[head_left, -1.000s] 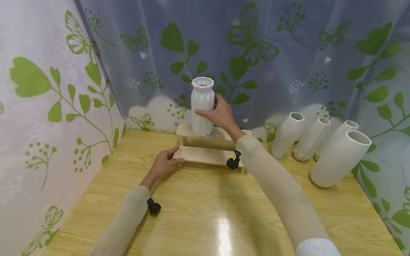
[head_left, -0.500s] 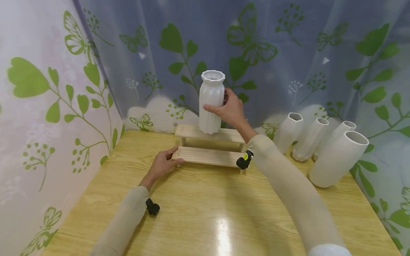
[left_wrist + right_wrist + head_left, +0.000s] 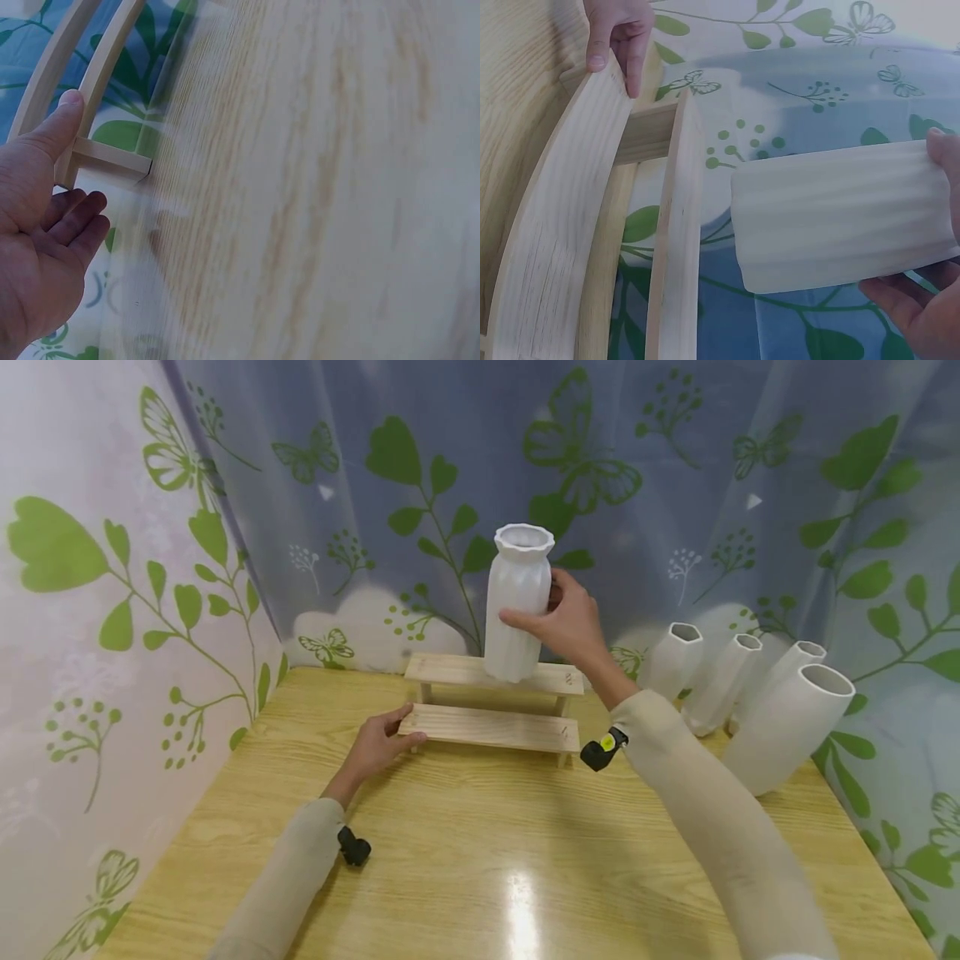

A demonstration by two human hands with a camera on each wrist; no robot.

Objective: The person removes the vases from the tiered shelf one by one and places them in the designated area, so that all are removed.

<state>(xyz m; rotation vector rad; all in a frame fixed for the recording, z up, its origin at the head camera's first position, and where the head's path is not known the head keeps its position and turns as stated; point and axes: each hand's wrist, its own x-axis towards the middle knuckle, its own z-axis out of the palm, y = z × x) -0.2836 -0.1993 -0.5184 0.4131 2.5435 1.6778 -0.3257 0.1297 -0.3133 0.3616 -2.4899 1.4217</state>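
Note:
A white fluted vase (image 3: pixel 513 610) with a scalloped rim is upright in my right hand (image 3: pixel 573 618), which grips its right side with the thumb across the front. In the right wrist view, a gap separates the base of the vase (image 3: pixel 840 217) from the upper board (image 3: pixel 673 247) of the two-step wooden stand. My left hand (image 3: pixel 375 745) holds the left end of the stand's lower board (image 3: pixel 487 728). The left wrist view has the left thumb (image 3: pixel 64 120) lying on that board, with the other fingers bent at its end.
Several white vases stand at the right of the table: a faceted one (image 3: pixel 671 662), a slim one (image 3: pixel 723 683), another (image 3: pixel 783 677) partly hidden, and a wide smooth one (image 3: pixel 787 731) partly behind the right sleeve (image 3: pixel 712 810). Leaf-patterned cloth (image 3: pixel 465 460) borders the wooden table (image 3: pixel 450 843).
The right hand has carried the vase rightward along the upper board, from near its left part to right of its middle. The left hand has stayed at the stand's left end.

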